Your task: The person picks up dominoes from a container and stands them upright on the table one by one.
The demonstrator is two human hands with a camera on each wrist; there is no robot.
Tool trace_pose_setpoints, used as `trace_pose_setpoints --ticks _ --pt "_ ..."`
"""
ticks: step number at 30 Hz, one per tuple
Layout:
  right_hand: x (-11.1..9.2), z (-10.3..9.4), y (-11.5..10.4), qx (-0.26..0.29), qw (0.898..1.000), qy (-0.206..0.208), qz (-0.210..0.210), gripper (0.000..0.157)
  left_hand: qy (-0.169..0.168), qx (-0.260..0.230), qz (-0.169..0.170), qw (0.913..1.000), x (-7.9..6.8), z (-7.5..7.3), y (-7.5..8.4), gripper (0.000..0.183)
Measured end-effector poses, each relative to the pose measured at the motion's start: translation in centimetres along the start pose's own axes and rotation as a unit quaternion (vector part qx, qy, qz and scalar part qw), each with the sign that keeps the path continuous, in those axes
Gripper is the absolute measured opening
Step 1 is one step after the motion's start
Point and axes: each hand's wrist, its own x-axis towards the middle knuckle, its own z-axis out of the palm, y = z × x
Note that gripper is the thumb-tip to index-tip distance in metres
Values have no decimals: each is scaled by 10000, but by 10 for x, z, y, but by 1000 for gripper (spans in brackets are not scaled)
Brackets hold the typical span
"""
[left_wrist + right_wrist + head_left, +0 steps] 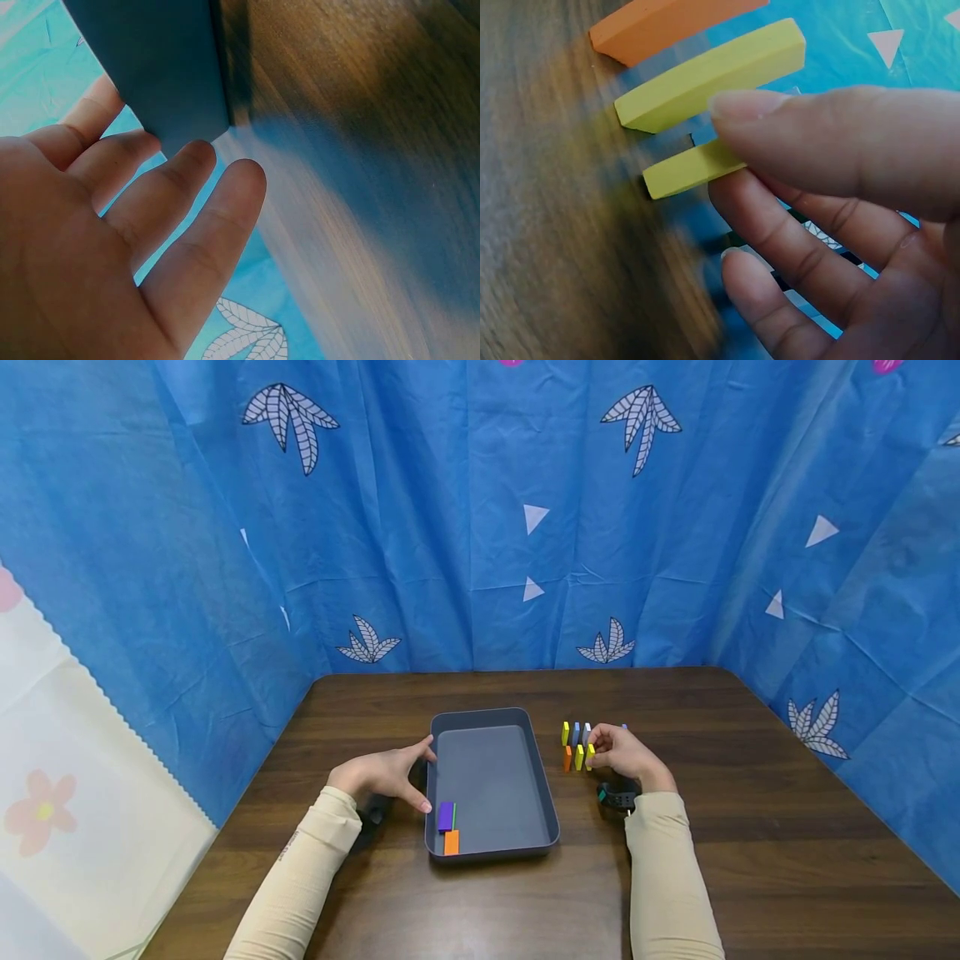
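Note:
My right hand pinches a yellow block between thumb and fingers, at the right end of the front row of upright blocks. Beside it stand another yellow block and an orange block. My left hand has its fingers spread along the left side of a dark grey tray; in the left wrist view, fingertips touch the tray's outer wall. Inside the tray's near left corner lie a purple block, a thin green edge and an orange block.
Behind the front row stand a yellow block, a blue block and a white block. Another blue piece shows partly behind my right hand. The brown wooden table meets blue curtains at its far edge.

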Motion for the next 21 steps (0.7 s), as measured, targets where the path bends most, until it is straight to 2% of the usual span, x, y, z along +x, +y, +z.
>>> trace_pose_setpoints --ticks 8,13,21 --pt "-7 1 -10 113 9999 -23 -37 21 5 11 33 10000 1 0 -1 127" --pt "-1 1 0 10 10000 -34 -26 22 18 67 53 10000 2 0 -2 127" --pt "-2 2 0 -59 9999 -78 44 23 17 35 95 9999 2 1 -2 128"
